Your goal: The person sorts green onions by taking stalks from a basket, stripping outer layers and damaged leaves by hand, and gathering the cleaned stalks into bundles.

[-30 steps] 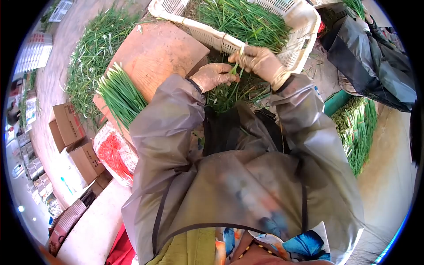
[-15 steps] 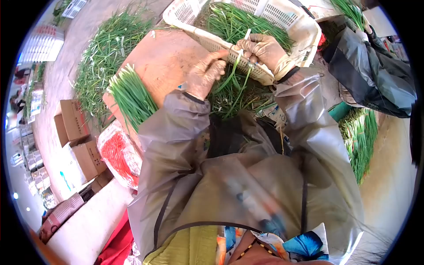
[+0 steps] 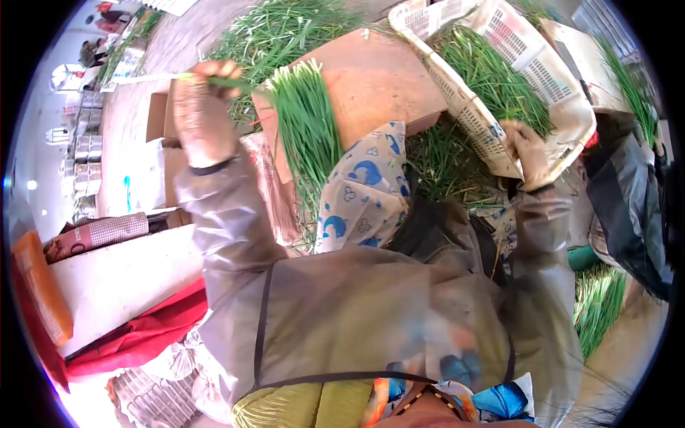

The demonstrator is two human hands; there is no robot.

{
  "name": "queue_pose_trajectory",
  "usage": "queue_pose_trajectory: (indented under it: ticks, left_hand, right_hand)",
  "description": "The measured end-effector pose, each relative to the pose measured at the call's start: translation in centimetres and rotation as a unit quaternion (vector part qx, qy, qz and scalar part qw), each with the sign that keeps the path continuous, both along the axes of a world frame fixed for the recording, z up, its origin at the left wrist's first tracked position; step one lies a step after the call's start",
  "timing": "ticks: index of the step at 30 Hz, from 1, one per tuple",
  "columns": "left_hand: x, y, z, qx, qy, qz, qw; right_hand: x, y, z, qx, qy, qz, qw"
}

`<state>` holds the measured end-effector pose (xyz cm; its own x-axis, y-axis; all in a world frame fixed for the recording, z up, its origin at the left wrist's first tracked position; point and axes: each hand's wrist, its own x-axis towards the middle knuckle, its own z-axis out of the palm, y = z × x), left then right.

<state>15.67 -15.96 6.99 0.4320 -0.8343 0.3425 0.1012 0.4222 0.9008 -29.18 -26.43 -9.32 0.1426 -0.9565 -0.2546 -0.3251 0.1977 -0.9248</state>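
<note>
My left hand (image 3: 205,118) is raised at the left, its gloved fingers closed around a chive stalk (image 3: 153,77). The stalk's white end sticks out to the left, and its green part points toward a bunch of chives (image 3: 305,118) on the brown board (image 3: 385,78). At the right, my gloved right hand (image 3: 528,151) is at the near rim of a white plastic crate (image 3: 467,107), beside the loose chives (image 3: 492,75) inside. Its fingers are bent and blurred, and I cannot tell whether they hold anything.
More loose chives (image 3: 282,32) lie on the floor behind the board. A blue-patterned cloth (image 3: 364,189) covers my knee. Cardboard boxes (image 3: 160,118) stand at the left. Bundled greens (image 3: 598,307) and a person's dark apron (image 3: 621,207) are at the right.
My hands have moved apart. The left swung far left with a stalk, and the right dropped to the crate's rim. The view has shifted left, and the patterned knee now shows.
</note>
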Motion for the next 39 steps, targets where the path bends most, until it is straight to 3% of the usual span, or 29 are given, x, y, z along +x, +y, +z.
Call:
queue_pose_trajectory:
  ticks: [2, 4, 6, 9, 14, 16, 18, 20, 22, 24, 26, 28, 30, 32, 33, 39]
  left_hand:
    - [4.9, 1.0, 0.4, 0.088, 0.019, -0.043, 0.995]
    - [6.7, 1.1, 0.2, 0.268, -0.060, -0.020, 0.961]
    - [7.5, -0.1, -2.7, 0.365, -0.127, -0.002, 0.922]
    - [10.0, -3.4, -10.2, 0.462, -0.115, 0.002, 0.879]
    - [14.3, -9.0, -24.3, 0.498, -0.063, -0.027, 0.864]
    - [17.7, -10.0, -29.4, 0.466, -0.207, 0.056, 0.858]
    - [24.8, -12.0, -34.0, 0.489, -0.347, 0.155, 0.785]
    - [17.3, -13.2, -28.3, 0.360, -0.275, 0.231, 0.861]
    - [2.9, -14.4, -18.6, 0.341, -0.102, 0.140, 0.924]
    - [-5.5, -15.6, -14.6, 0.324, -0.091, -0.044, 0.940]
    - [-13.7, -15.1, -13.9, 0.260, -0.129, -0.155, 0.944]
    - [-18.5, -14.8, -15.7, 0.210, -0.173, -0.317, 0.909]
    - [-22.9, -14.3, -18.2, 0.280, -0.087, -0.357, 0.887]
    - [-24.0, -14.1, -20.6, 0.343, -0.235, -0.343, 0.842]
    - [-24.1, -14.2, -20.8, 0.317, -0.295, -0.353, 0.829]
    - [-24.3, -15.5, -21.2, 0.357, -0.300, -0.380, 0.799]
  right_hand:
    - [-1.7, 1.1, -2.2, 0.069, 0.034, -0.005, 0.997]
    - [-3.4, 1.7, -3.7, 0.089, 0.057, 0.005, 0.994]
    - [-4.4, 1.5, -4.2, 0.106, 0.061, 0.002, 0.992]
    - [-5.2, 0.1, -4.4, 0.104, 0.066, 0.000, 0.992]
    - [-10.5, -4.0, -3.3, -0.016, 0.159, 0.033, 0.987]
    - [-12.2, -6.0, -3.9, 0.024, 0.187, 0.020, 0.982]
    - [-12.9, -7.8, -4.3, 0.079, 0.237, 0.002, 0.968]
    - [-14.7, -10.0, -8.3, 0.130, 0.230, 0.003, 0.965]
    - [-15.5, -12.3, -12.8, 0.184, 0.327, 0.057, 0.925]
    - [-15.7, -14.3, -18.2, 0.177, 0.452, 0.176, 0.856]
    - [-14.8, -14.8, -21.8, 0.189, 0.491, 0.256, 0.811]
    - [-14.2, -15.4, -24.7, 0.191, 0.505, 0.310, 0.782]
    - [-13.0, -14.8, -27.4, 0.190, 0.513, 0.363, 0.754]
    - [-12.2, -14.8, -29.6, 0.190, 0.518, 0.399, 0.732]
    - [-11.8, -14.5, -30.8, 0.192, 0.517, 0.414, 0.724]
    - [-10.6, -13.7, -34.5, 0.197, 0.505, 0.477, 0.691]
